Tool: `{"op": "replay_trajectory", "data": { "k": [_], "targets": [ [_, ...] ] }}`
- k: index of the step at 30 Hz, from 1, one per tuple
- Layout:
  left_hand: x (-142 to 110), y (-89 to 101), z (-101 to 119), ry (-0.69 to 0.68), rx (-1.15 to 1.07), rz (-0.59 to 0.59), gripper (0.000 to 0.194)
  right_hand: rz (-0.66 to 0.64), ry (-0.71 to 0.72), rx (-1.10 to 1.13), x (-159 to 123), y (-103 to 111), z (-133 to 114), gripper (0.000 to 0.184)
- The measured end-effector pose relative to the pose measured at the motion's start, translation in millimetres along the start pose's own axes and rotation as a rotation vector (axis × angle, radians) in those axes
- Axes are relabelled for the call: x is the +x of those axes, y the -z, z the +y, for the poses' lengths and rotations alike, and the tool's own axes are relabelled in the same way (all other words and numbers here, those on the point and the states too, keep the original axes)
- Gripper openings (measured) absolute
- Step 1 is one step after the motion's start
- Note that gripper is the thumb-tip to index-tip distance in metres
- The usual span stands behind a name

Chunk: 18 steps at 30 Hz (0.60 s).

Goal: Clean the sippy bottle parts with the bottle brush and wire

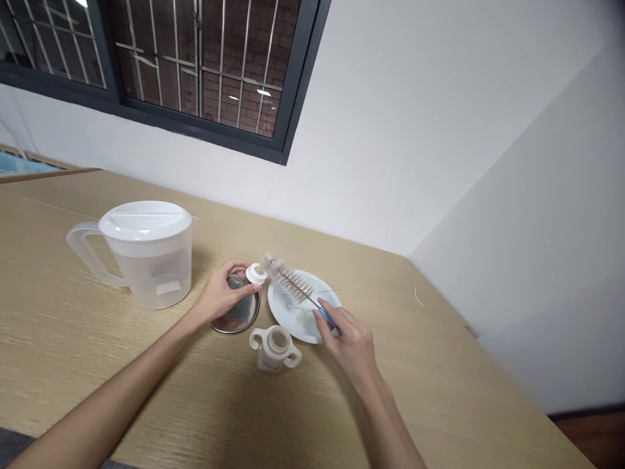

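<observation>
My left hand (pixel 225 290) pinches a small white bottle collar (pixel 256 273) between thumb and fingers, above a round shiny metal lid or dish (pixel 237 323). In my right hand (pixel 349 335) is a bottle brush (pixel 290 281), gripped by its blue handle. The brush's pale bristled head points left, its tip close beside the collar; whether they touch I cannot tell. Under the brush lies a white oval plate (pixel 310 331). Nearer to me, a small cream two-handled baby bottle (pixel 274 355) stands upright with its mouth uncovered.
A translucent lidded plastic pitcher (pixel 156 267) stands on the wooden table (pixel 195 404) at the left, its handle facing left. A thin pale strip (pixel 418 296) lies toward the right edge. Behind the table are a white wall (pixel 390 130) and a barred window (pixel 205 65).
</observation>
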<state>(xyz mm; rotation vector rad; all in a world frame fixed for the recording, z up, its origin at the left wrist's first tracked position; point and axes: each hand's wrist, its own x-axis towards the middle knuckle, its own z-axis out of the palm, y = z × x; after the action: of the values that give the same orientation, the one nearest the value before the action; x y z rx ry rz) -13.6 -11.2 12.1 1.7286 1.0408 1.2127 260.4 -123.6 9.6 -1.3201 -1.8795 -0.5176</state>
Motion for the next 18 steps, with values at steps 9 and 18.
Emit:
{"op": "replay_trajectory", "data": {
  "k": [9, 18],
  "targets": [
    [2.8, -1.2, -4.3, 0.123, -0.294, -0.028, 0.056, 0.092, -0.039, 0.006, 1.6, 3.8, 0.4, 0.024],
    [0.1, -1.8, 4.2, 0.259, -0.425, -0.016, 0.054, 0.034, 0.018, 0.048, 0.4, 1.5, -4.2, 0.027]
  ]
}}
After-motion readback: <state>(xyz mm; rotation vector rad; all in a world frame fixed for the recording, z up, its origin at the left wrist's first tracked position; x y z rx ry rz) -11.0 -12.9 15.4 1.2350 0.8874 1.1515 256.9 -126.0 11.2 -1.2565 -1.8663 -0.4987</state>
